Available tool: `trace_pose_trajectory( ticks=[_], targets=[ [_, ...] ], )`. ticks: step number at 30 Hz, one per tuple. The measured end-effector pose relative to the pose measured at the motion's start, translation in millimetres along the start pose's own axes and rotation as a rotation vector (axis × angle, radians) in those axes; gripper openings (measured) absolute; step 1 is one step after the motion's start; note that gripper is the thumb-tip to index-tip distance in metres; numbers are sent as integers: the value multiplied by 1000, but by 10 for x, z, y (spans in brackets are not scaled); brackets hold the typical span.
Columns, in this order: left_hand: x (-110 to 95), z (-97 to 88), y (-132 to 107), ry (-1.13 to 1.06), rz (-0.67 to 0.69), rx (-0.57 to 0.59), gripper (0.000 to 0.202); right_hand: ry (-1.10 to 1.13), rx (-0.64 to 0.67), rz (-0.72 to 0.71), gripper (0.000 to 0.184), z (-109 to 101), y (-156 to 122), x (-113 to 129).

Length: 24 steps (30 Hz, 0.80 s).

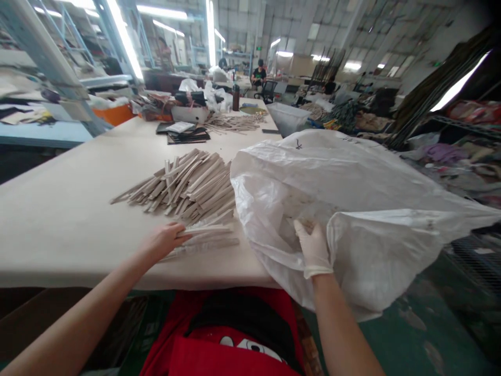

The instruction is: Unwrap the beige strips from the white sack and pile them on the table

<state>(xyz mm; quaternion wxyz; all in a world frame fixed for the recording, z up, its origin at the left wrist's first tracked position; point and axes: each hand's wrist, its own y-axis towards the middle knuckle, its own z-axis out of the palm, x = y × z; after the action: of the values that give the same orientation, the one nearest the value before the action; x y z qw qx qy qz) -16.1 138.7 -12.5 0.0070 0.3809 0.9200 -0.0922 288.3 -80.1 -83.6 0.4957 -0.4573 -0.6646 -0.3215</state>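
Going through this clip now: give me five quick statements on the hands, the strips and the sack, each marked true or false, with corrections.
1. The right hand wears a pale glove. True.
2. The left hand wears a matching glove. False: the left hand is bare.
3. The left hand touches pale flat strips near the front edge of the table. True.
4. The large pile of strips lies to the right of the white sack. False: it lies to the left of the white sack in this view.
5. The right hand is at the sack's opening. True.
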Motion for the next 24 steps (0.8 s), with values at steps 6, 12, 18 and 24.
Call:
trace_pose_trajectory(
  ticks=[6,12,18,24],
  targets=[
    [-131,-178,-167,92,-6,-206,34,-534,40,2,31,38,230,97],
    [-578,-296,-306,-306,-10,-167,33,-64,117,-18,33,-93,-96,312],
    [-1393,-200,-45,-766,148,47,35,609,514,258,30,68,-588,508],
    [-1759,-119,366,-993,28,251,39,480,797,288,34,220,-934,418]
  ],
)
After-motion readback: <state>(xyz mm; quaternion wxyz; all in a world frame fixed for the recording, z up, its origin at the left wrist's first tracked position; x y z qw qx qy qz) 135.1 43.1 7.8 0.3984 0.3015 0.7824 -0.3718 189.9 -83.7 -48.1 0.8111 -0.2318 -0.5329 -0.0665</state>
